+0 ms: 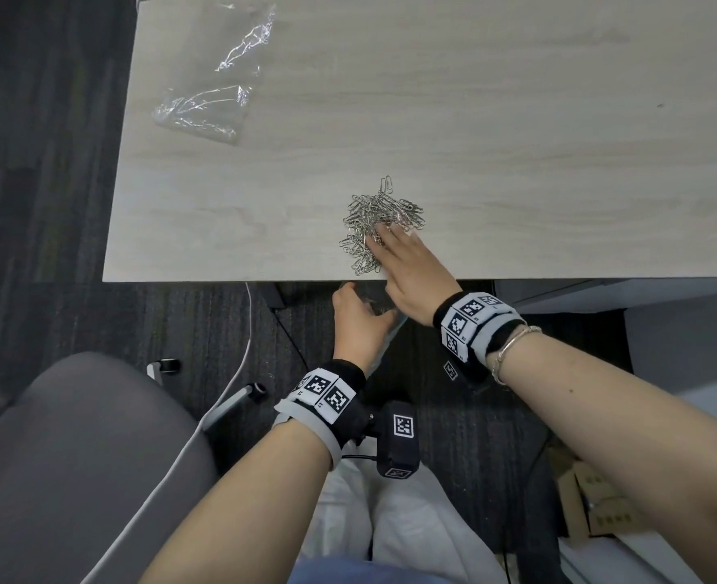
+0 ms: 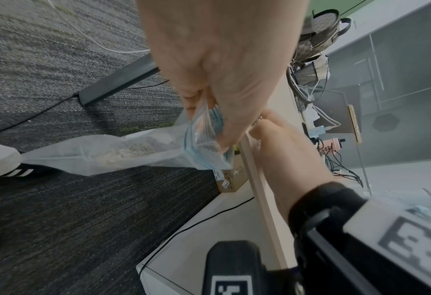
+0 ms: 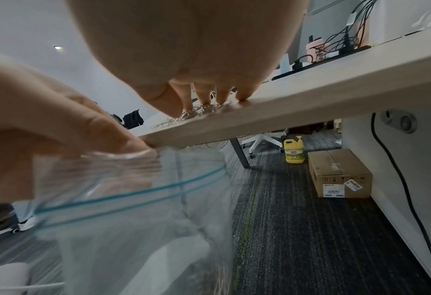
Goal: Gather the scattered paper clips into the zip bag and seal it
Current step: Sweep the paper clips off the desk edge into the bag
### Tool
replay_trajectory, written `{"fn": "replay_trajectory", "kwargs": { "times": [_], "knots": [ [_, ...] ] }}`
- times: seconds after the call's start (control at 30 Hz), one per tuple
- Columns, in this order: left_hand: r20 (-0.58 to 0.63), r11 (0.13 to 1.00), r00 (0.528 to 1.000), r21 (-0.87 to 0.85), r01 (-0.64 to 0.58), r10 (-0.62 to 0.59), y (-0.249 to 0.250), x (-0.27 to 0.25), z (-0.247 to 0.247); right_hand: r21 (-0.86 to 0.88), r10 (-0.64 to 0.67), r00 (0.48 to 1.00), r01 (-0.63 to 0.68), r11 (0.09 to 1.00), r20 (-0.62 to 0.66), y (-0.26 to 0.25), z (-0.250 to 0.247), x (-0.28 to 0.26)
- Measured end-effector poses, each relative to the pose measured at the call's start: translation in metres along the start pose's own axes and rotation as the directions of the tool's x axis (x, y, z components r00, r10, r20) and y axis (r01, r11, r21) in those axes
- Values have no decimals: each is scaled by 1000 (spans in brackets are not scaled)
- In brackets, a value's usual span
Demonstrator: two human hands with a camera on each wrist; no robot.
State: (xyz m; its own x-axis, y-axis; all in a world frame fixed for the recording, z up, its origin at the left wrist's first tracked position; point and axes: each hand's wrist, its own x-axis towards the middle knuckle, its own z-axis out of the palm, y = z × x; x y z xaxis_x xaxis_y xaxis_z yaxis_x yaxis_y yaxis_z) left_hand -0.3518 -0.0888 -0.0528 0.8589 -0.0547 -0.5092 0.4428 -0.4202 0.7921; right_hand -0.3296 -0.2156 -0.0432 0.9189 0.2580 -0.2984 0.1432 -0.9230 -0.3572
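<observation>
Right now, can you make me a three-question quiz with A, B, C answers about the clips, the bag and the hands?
1. Where is the paper clip pile?
A. on the floor
B. on the table by its near edge
C. on the chair

2. What colour is the zip bag strip?
A. red
B. yellow
C. blue

3. What is the left hand doing?
A. holding the bag below the table edge
B. resting flat
C. waving

Answers: B, the clips lie under the right hand; C, blue lines cross the bag; A, fingers pinch the bag mouth.
</observation>
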Motion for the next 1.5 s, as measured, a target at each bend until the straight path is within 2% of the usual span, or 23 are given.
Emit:
{"fn": "replay_trajectory", "kwargs": {
  "times": [0.2, 0.47, 0.6, 0.77, 0.93, 1.03, 1.13, 1.3, 1.4, 1.5],
  "knots": [
    [2, 999, 1000, 52, 14, -14, -1, -1, -1, 33, -53, 998, 54, 998, -33, -3, 12, -22],
    [-23, 992, 999, 120, -36, 39, 2, -2, -1, 237, -91, 996, 94, 967, -23, -10, 23, -44],
    [5, 999, 1000, 38, -12, 12, 2, -3, -2, 319, -76, 997, 65, 945, 21, -15, 21, -49],
    [5, 996, 998, 68, -58, 58, 3, -5, -4, 332, -54, 986, 105, 937, -160, -10, 15, -44],
    [-11, 996, 999, 70, -47, 47, 3, -5, -6, 247, 0, 973, 59, 967, -232, -2, 2, -20],
    [-17, 997, 1000, 72, -1, 2, 3, -3, -10, 187, 10, 960, 44, 981, -279, 2, -5, -4],
    [-14, 998, 1000, 66, -3, 4, 3, -3, -13, 186, 9, 978, 31, 982, -209, 4, -8, 9],
    [-14, 998, 1000, 56, -15, 15, 4, -5, -14, 63, -55, 998, 58, 996, -35, -1, -2, 7],
    [-11, 999, 1000, 44, -13, 13, 4, -5, -16, 34, -62, 998, 63, 997, -10, -4, 2, -4],
    [8, 1000, 1000, 5, -22, 22, 6, -7, -15, 75, -81, 997, 81, 994, -7, -7, 7, -16]
  ]
}}
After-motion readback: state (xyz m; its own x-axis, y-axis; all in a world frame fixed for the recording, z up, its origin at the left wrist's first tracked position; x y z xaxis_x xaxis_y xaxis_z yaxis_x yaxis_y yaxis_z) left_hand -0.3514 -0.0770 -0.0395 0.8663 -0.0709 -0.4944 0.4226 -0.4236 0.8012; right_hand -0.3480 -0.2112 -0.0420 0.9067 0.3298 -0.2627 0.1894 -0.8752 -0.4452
